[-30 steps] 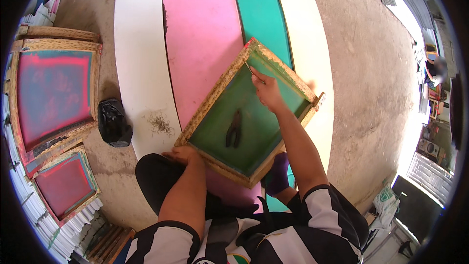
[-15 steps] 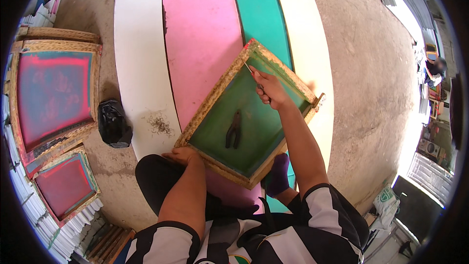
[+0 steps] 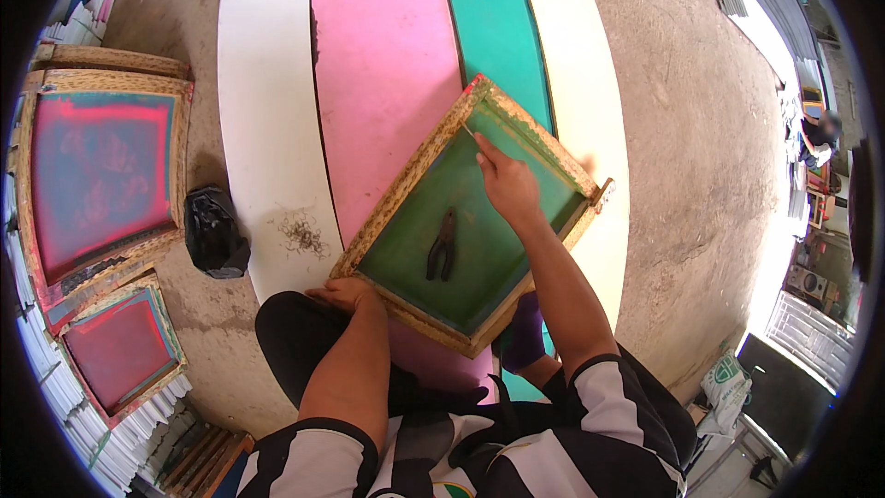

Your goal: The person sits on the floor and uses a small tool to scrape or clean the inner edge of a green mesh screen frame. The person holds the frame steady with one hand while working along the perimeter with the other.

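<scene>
I can read no words — just a green shield-like emblem on the white sack and a partial badge on my striped shirt

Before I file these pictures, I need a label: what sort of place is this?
Probably a screen-printing workshop: a wooden frame holds a green, mesh-like panel, pliers lie on that panel, and pink-stained framed panels sit to the left.
</scene>
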The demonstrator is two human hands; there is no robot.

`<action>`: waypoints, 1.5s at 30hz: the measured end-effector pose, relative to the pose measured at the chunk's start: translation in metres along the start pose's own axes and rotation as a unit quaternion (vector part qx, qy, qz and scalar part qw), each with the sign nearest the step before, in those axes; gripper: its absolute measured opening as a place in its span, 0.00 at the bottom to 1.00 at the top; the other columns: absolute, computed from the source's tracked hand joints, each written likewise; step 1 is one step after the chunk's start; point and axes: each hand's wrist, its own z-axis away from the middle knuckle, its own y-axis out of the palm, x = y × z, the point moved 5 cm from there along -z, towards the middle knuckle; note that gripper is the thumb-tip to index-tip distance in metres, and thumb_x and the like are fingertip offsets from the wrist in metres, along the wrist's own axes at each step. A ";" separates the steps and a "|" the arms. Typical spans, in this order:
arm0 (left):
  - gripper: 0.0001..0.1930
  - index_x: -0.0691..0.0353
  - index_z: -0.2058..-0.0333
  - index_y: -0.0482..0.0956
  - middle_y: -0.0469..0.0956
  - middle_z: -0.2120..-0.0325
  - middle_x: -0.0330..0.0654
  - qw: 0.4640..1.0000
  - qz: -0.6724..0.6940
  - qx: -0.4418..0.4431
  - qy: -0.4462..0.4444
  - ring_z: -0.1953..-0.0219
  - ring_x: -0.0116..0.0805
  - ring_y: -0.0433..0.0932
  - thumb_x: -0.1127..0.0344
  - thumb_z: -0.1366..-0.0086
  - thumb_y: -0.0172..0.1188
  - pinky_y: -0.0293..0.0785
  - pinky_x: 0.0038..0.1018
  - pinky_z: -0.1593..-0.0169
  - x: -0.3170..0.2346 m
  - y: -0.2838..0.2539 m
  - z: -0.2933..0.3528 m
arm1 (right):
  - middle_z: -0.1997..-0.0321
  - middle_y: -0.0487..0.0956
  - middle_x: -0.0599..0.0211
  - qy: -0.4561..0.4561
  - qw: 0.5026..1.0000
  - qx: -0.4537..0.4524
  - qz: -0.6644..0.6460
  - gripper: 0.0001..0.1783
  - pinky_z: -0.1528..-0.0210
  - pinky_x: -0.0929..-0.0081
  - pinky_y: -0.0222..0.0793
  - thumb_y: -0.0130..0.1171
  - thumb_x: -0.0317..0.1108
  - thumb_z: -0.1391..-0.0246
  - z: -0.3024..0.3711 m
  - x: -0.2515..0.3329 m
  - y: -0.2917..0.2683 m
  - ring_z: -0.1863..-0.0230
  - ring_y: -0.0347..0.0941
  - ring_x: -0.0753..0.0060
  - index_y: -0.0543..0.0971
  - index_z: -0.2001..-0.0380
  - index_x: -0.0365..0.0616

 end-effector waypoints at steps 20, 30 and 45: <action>0.30 0.74 0.29 0.52 0.55 0.29 0.65 1.000 0.003 -0.006 0.013 0.27 0.53 0.56 0.67 0.27 0.36 0.48 0.36 0.23 -0.030 -0.013 0.017 | 0.64 0.84 0.54 0.004 0.990 0.076 0.122 0.23 0.62 0.47 0.76 0.51 0.45 0.31 -0.016 0.018 -0.006 0.60 0.82 0.44 0.72 0.35 0.67; 0.30 0.75 0.30 0.54 0.55 0.29 0.64 1.000 -0.005 -0.008 0.000 0.27 0.54 0.56 0.67 0.27 0.37 0.49 0.37 0.24 -0.020 -0.008 0.011 | 0.64 0.84 0.49 0.020 0.988 0.057 0.143 0.24 0.61 0.45 0.76 0.48 0.44 0.31 -0.002 0.027 -0.008 0.62 0.82 0.41 0.68 0.32 0.70; 0.30 0.74 0.29 0.52 0.53 0.28 0.64 0.998 -0.054 0.034 0.001 0.26 0.52 0.55 0.67 0.27 0.37 0.47 0.36 0.23 0.002 0.002 -0.003 | 0.62 0.84 0.45 0.065 0.988 0.084 0.109 0.24 0.54 0.41 0.76 0.47 0.45 0.31 0.009 0.030 -0.011 0.57 0.82 0.35 0.68 0.32 0.71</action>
